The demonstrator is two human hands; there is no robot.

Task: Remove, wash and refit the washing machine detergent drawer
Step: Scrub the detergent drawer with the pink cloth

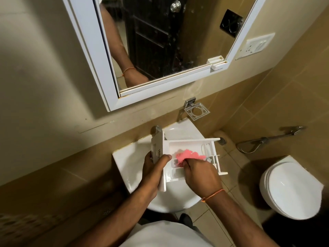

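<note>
Both hands were on the job over the white basin (128,157), w/ the detergent drawer (192,148) held above the bowl, well clear of any washing machine (none in view). Left hand (153,173) was clamped round the drawer's front panel, thumb across the near edge, panel end to the left. Right hand (201,172) had its fingers pinched on a pink cloth (187,155), pressed into the compartment nearest the panel.

Step in hand, by my reading: the wash stage, i.e. wiping out the compartments. Removal looked done; refit not yet begun.

Next move prob. calls for working the cloth into the far-right compartments and corner ribs, keeping the left grip firm so the drawer doesn't tip, then a rinse.

Hard to make out:
- Tap mostly hidden behind the panel; couldn't tell if water was running.
- Whether the cloth was wet or soapy: unclear.
- Right fingertips buried under the cloth.
- Drawer's underside and any residue not visible; panel lettering partly covered by the left hand.
- Mirror (160,41) showed only a forearm. Toilet (292,189) sat to the right, untouched.
</note>
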